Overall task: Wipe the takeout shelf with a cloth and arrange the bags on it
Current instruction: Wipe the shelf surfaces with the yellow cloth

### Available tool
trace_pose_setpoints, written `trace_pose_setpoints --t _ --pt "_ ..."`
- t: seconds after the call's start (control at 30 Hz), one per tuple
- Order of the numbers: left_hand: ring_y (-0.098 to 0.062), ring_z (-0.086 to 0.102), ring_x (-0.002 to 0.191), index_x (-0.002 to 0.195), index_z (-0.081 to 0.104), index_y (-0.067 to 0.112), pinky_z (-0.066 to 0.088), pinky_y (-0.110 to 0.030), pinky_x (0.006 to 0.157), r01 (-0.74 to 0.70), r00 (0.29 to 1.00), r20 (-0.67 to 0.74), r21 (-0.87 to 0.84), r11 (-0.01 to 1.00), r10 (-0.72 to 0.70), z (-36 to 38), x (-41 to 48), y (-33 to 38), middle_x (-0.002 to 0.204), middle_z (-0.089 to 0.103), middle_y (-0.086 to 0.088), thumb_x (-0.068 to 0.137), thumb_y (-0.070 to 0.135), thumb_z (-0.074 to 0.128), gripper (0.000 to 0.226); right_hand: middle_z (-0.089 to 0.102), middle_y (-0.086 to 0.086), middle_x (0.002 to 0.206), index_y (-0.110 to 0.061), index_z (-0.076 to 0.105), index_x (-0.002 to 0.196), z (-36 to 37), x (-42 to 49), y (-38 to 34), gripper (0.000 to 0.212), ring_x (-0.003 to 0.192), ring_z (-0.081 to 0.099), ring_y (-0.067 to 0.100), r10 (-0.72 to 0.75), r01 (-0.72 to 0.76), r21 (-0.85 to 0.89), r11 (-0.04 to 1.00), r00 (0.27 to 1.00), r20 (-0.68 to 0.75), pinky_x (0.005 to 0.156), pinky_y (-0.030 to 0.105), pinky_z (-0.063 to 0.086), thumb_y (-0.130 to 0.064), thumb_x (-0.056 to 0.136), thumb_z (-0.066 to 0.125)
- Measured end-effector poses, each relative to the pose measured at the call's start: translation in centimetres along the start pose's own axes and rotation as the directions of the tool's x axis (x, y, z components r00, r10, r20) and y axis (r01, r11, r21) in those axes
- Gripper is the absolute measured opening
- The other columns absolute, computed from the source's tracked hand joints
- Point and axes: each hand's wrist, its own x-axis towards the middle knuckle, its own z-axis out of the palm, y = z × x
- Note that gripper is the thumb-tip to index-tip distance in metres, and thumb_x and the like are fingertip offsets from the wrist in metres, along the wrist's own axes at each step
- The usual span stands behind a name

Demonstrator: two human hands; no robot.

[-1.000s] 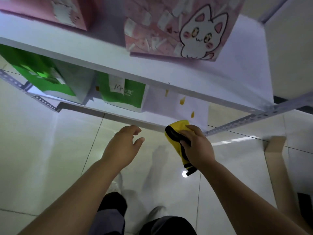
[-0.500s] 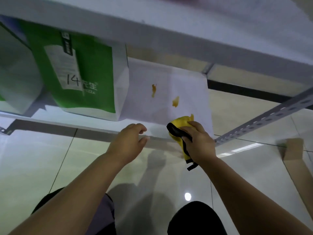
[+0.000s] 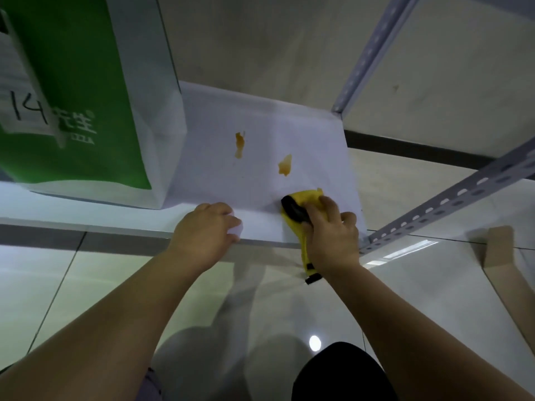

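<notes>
The white shelf board (image 3: 260,120) carries two orange stains, one (image 3: 239,143) further back and one (image 3: 285,164) nearer. My right hand (image 3: 331,235) grips a yellow cloth with black trim (image 3: 301,204) and holds it down on the board's front right part, just in front of the nearer stain. The cloth's tail hangs over the front edge. My left hand (image 3: 202,230) rests on the front edge with fingers curled over it, holding nothing. A green and white paper bag (image 3: 78,96) marked "14" stands on the left of the shelf.
A perforated grey metal upright (image 3: 373,50) and a slanting rail (image 3: 451,204) frame the shelf's right end. A brown cardboard flap (image 3: 509,264) stands at the right. Glossy floor tiles lie below, and my knees (image 3: 338,374) show at the bottom.
The view has dropped and closed in on the lower shelf. My right hand has brought the cloth onto the board near the stains. My left hand has settled on the front edge.
</notes>
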Motion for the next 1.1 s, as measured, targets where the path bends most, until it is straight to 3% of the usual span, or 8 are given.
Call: trace_pose_setpoints --t 0.17,0.27,0.4,0.57,0.73,0.87,1.0,1.1 --pt "-0.019 0.056 0.100 0.102 0.071 0.025 0.046 -0.033 0.084 0.007 1.000 0.013 0.015 1.000 -0.007 -0.4 0.7 -0.3 0.114 0.061 0.004 0.084 0.039 0.061 0.024 0.024 0.007 0.141 -0.026 0.039 0.128 0.3 6.7 0.8 0.039 0.106 0.034 0.039 0.353 -0.358 0.078 0.931 0.933 0.065 0.092 0.042 0.036 -0.015 0.091 0.042" --pt "-0.018 0.056 0.101 0.104 0.070 0.025 0.046 -0.032 0.084 -0.003 0.999 0.034 0.031 1.000 0.002 -0.5 0.9 -0.3 0.115 0.061 0.003 0.086 0.040 0.060 0.026 0.027 0.010 0.142 -0.021 0.042 0.126 0.7 9.1 0.4 0.032 0.108 0.035 0.041 0.356 -0.360 0.096 0.928 0.933 0.055 0.093 0.045 0.034 -0.022 0.094 0.041" --pt "-0.019 0.054 0.106 0.111 0.068 0.024 0.043 -0.030 0.088 -0.010 0.998 0.063 0.038 0.999 0.008 -0.6 0.8 -0.2 0.122 0.059 0.002 0.088 0.039 0.057 0.029 0.027 0.004 0.147 -0.029 0.041 0.133 1.1 8.2 -1.3 0.040 0.106 0.037 0.036 0.039 -0.043 0.090 0.995 0.998 0.041 0.088 0.039 0.035 -0.035 0.094 0.044" --pt "-0.017 0.053 0.108 0.116 0.065 0.024 0.043 -0.028 0.089 -0.022 0.996 0.091 0.061 0.998 0.016 -0.8 0.9 0.0 0.124 0.058 0.002 0.091 0.037 0.052 0.030 0.039 0.005 0.146 -0.029 0.050 0.133 2.0 4.4 -1.8 0.044 0.098 0.043 0.036 -0.353 0.357 0.133 0.925 0.934 -0.051 0.084 0.041 0.040 -0.036 0.090 0.055" --pt "-0.016 0.052 0.110 0.116 0.064 0.021 0.041 -0.028 0.089 -0.034 0.996 0.082 0.057 0.998 0.029 -0.5 0.8 -0.3 0.125 0.057 0.001 0.092 0.038 0.050 0.032 0.032 0.003 0.147 -0.032 0.042 0.134 2.6 9.7 -0.1 0.044 0.106 0.039 0.039 -0.036 0.043 0.101 0.994 0.997 -0.074 0.090 0.043 0.037 -0.041 0.092 0.049" --pt "-0.016 0.050 0.111 0.119 0.061 0.023 0.039 -0.026 0.086 -0.058 0.997 0.061 0.066 0.996 0.054 -0.1 0.7 -0.6 0.127 0.055 0.003 0.094 0.040 0.046 0.033 0.028 0.005 0.147 -0.028 0.042 0.130 2.4 14.1 -1.3 0.038 0.111 0.035 0.040 0.161 -0.157 0.102 0.982 0.986 -0.029 0.095 0.048 0.032 -0.025 0.092 0.040" --pt "-0.015 0.048 0.112 0.119 0.061 0.023 0.038 -0.026 0.087 -0.059 0.997 0.055 0.075 0.995 0.055 0.1 0.6 -0.8 0.128 0.054 0.004 0.094 0.041 0.044 0.034 0.031 0.003 0.149 -0.031 0.044 0.135 2.2 12.9 -3.6 0.042 0.113 0.036 0.039 -0.108 0.108 0.113 0.988 0.994 -0.004 0.094 0.046 0.034 -0.037 0.093 0.046" --pt "-0.017 0.046 0.114 0.119 0.061 0.022 0.038 -0.028 0.089 -0.043 0.997 0.068 0.067 0.997 0.038 0.0 0.7 -0.7 0.129 0.053 0.003 0.094 0.040 0.046 0.034 0.045 0.005 0.142 -0.029 0.056 0.128 2.2 9.1 -4.0 0.040 0.105 0.046 0.039 -0.456 0.458 0.172 0.872 0.888 -0.055 0.087 0.045 0.041 -0.039 0.089 0.056"
